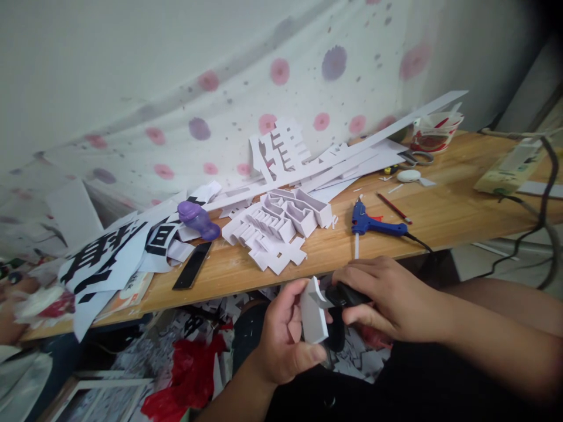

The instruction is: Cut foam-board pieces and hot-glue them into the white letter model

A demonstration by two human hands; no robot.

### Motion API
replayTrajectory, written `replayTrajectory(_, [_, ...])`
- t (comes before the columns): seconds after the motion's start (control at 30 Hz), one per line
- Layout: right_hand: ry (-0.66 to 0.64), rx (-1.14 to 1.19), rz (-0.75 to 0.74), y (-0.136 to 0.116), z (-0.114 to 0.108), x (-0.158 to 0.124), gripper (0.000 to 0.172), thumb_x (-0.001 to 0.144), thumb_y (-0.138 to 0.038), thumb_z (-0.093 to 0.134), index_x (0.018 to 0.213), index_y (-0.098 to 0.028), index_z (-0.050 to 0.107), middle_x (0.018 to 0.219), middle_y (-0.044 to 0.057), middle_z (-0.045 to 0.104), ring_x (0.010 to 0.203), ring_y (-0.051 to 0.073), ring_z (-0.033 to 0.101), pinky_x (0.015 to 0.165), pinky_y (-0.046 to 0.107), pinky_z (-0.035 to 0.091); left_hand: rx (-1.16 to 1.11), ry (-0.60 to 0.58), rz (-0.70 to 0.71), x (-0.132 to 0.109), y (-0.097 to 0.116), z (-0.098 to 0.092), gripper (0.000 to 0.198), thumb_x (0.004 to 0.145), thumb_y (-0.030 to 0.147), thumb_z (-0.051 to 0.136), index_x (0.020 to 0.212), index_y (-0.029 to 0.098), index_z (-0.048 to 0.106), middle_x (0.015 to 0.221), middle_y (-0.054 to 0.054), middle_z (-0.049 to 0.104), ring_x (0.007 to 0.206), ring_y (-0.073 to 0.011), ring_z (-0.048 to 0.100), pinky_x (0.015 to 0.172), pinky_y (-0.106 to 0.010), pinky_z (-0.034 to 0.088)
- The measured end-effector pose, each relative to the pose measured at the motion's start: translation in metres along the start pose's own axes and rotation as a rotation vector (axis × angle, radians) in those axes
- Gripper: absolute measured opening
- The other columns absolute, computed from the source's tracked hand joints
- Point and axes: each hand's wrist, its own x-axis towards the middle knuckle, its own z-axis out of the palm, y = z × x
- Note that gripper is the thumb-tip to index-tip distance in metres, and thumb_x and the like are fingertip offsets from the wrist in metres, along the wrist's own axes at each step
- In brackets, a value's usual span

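My left hand [285, 340] grips a small white foam board piece [314, 313] upright between fingers and thumb, below the table's front edge. In my right hand [391, 299] is a black-handled utility knife [349, 295], its blade touching the upper edge of the board piece. Just beyond my hands, a white built-up character [285, 223] with raised walls lies on the table. To its right is a blue glue gun [378, 225] with a white glue stick in it, near a dark red pencil [394, 208].
A black phone [192, 266], a purple bottle [197, 221] and printed paper sheets [101, 258] lie on the left of the wooden table [237, 281]. White boards, scissors [417, 158] and a tub [437, 135] are behind. A black cable crosses the right side; scraps and a red bag [189, 372] cover the floor.
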Motion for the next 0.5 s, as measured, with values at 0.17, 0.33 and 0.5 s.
replayTrajectory(0.17, [0.018, 0.016, 0.005, -0.0002, -0.0003, -0.0010, 0.054, 0.094, -0.061, 0.029, 0.100, -0.014, 0.056, 0.078, 0.006, 0.059, 0.072, 0.018, 0.054, 0.064, 0.028, 0.035, 0.053, -0.034, 0.057, 0.0022, 0.0003, 0.0016, 0.068, 0.067, 0.035, 0.077, 0.128, 0.025, 0.048, 0.095, -0.006, 0.062, 0.084, -0.0190, 0.059, 0.071, -0.028, 0.047])
replayTrajectory(0.33, [-0.010, 0.015, -0.008, -0.0068, -0.0004, -0.0029, 0.055, 0.094, -0.061, 0.028, 0.103, -0.014, 0.055, 0.081, 0.006, 0.059, 0.074, 0.018, 0.055, 0.066, 0.028, 0.035, 0.002, -0.052, 0.051, 0.0006, -0.0026, -0.0018, 0.070, 0.065, 0.033, 0.079, 0.128, 0.028, 0.048, 0.106, -0.006, 0.058, 0.090, -0.0190, 0.058, 0.079, -0.031, 0.047])
replayTrajectory(0.5, [0.019, -0.005, 0.013, 0.0007, 0.0007, -0.0004, 0.055, 0.094, -0.060, 0.028, 0.102, -0.013, 0.056, 0.079, 0.006, 0.058, 0.071, 0.018, 0.054, 0.063, 0.029, 0.035, 0.041, -0.101, 0.106, 0.0027, -0.0034, -0.0032, 0.071, 0.068, 0.033, 0.077, 0.131, 0.028, 0.045, 0.096, -0.005, 0.060, 0.085, -0.0167, 0.058, 0.070, -0.025, 0.046])
